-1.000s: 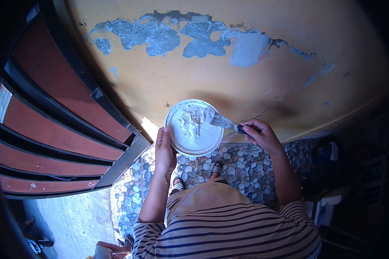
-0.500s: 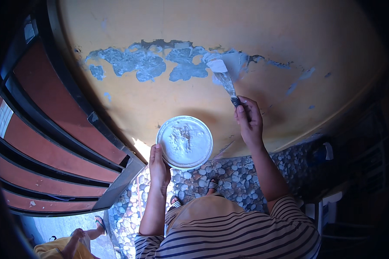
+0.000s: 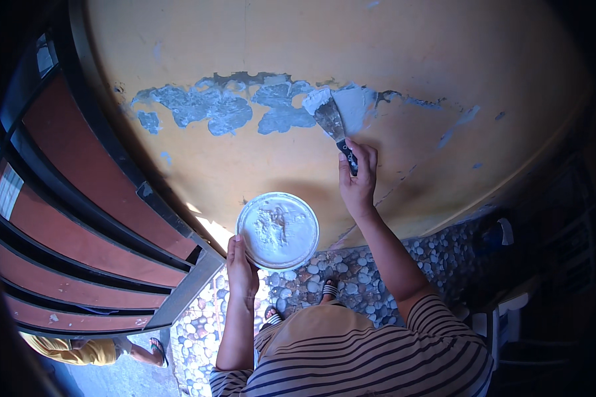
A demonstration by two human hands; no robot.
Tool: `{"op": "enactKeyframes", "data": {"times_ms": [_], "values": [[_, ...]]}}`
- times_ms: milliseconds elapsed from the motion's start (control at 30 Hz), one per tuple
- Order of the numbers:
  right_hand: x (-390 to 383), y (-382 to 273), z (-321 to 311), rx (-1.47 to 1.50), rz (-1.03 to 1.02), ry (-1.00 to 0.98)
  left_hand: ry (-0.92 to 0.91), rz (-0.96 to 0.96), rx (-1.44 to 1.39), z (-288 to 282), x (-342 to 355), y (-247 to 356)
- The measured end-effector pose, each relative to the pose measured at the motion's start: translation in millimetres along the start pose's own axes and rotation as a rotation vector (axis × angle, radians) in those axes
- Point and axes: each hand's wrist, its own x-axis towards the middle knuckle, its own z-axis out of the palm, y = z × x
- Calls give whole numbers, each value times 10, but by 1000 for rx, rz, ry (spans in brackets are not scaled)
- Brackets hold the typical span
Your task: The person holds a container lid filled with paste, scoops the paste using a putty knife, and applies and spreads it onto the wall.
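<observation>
My left hand point(image 3: 241, 268) grips a round tub point(image 3: 282, 239) of white paste by its left side, below the damaged strip of the wall. My right hand point(image 3: 359, 180) is closed on the dark handle of a putty knife point(image 3: 330, 118). The knife's blade, with white paste on it, lies over the damaged area of the yellow wall point(image 3: 457, 59). Blue-grey patches of flaked paint point(image 3: 225, 112) spread to its left, and a smoother pale smear point(image 3: 357, 106) lies at its right.
A metal gate point(image 3: 93, 172) with red panels stands along the left. Below it is a person in yellow point(image 3: 93, 351) with a sandalled foot. My feet stand on pebble-patterned flooring point(image 3: 384, 291). At the dark lower right is a white piece point(image 3: 510, 311) I cannot make out.
My right hand has lifted the knife out of the tub up to the wall, then shifted left. The tub has moved down and left. The person in yellow has moved further left.
</observation>
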Motion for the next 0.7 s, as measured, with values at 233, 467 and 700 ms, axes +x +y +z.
{"op": "enactKeyframes", "data": {"times_ms": [233,467,700], "values": [[46,262,89,44,54,11,-12,-22,3,164,68,-125],[-84,321,-108,26,80,13,-21,-50,9,231,14,-176],[138,253,-41,51,26,33,-15,-57,16,225,-37,-202]]}}
